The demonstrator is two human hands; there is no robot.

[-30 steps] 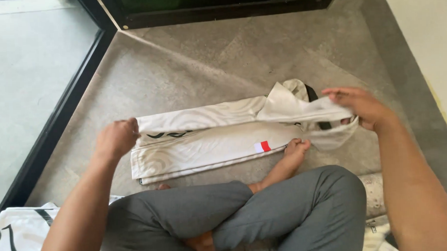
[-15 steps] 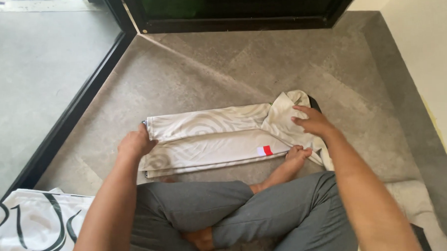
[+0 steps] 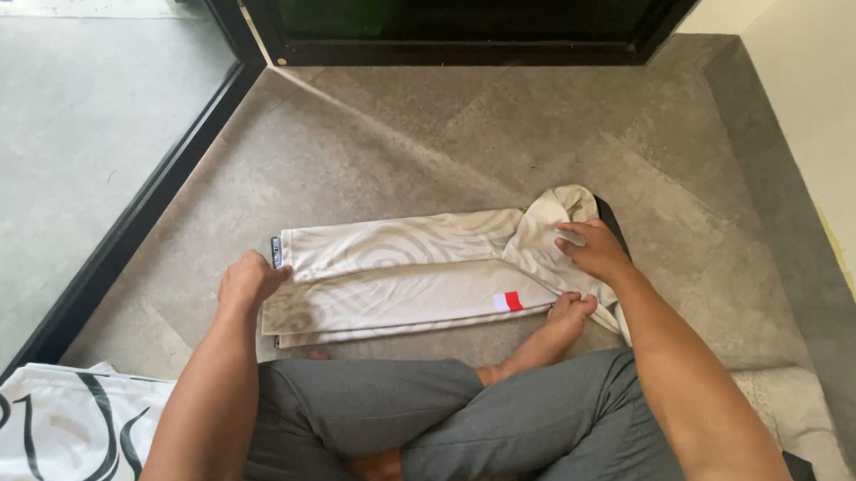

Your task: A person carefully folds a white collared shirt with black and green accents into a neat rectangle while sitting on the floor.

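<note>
A cream shirt with a faint swirl pattern and a small red patch lies folded into a long strip on the grey floor in front of my crossed legs. My left hand grips its left end with curled fingers. At the shirt's right end my right hand presses flat, fingers spread, on the bunched collar part. My bare foot touches the shirt's near edge by the red patch.
A white cloth with black curved lines lies at my lower left. A black door frame runs along the left and far side. A pale wall stands on the right. A light mat is under my right side.
My right hand brought the raised collar end down onto the shirt and now rests on it. My left hand slid to the shirt's left end. The view tilted further back.
</note>
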